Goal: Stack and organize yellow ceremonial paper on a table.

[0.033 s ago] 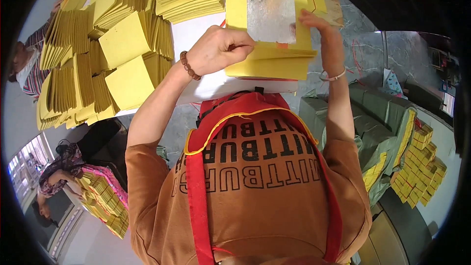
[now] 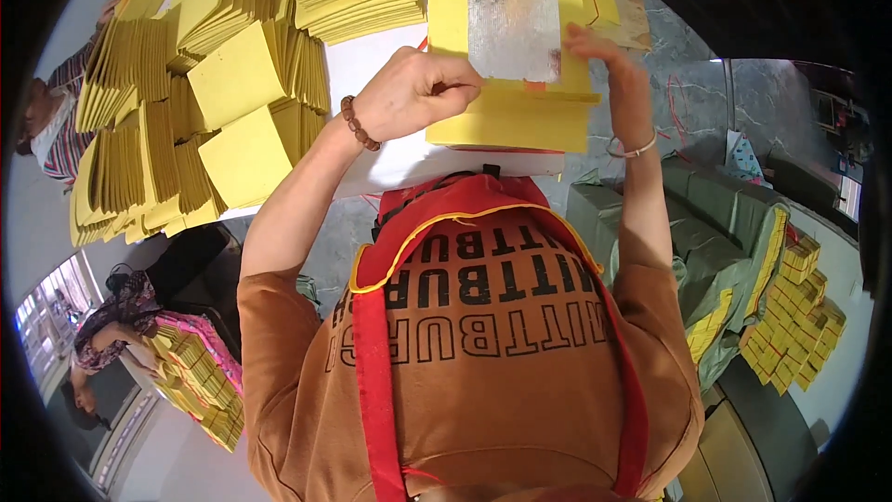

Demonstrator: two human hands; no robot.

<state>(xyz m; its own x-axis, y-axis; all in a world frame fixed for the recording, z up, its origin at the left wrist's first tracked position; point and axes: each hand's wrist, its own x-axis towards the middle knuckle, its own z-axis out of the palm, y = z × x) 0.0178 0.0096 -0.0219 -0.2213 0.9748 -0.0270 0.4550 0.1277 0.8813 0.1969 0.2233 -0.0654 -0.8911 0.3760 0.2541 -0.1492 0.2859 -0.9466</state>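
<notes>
In front of me on the white table lies a yellow paper sheet [image 2: 506,125] with a folded strip across it. A silvery square panel [image 2: 513,33] shows on the yellow paper just beyond the fold. My left hand [image 2: 409,98], wearing a beaded bracelet, is closed in a pinch at the left end of the fold, seemingly on the paper's edge; its fingertips are partly hidden. Beside the right edge of the paper, my right hand [image 2: 627,84] is raised with its fingers apart, holding nothing. A small orange-red patch shows at the bottom of the silvery panel.
Stacks of folded yellow paper [image 2: 251,74] crowd the left of the white table [image 2: 372,60]. More yellow bundles [image 2: 794,316] stand at the right, near a green-grey covered pile [image 2: 641,209]. At the lower left, another person [image 2: 116,316] is beside yellow stacks.
The folded yellow paper near me lies flatter, its right edge shifted slightly. My right hand has moved a little; my left hand stays in place.
</notes>
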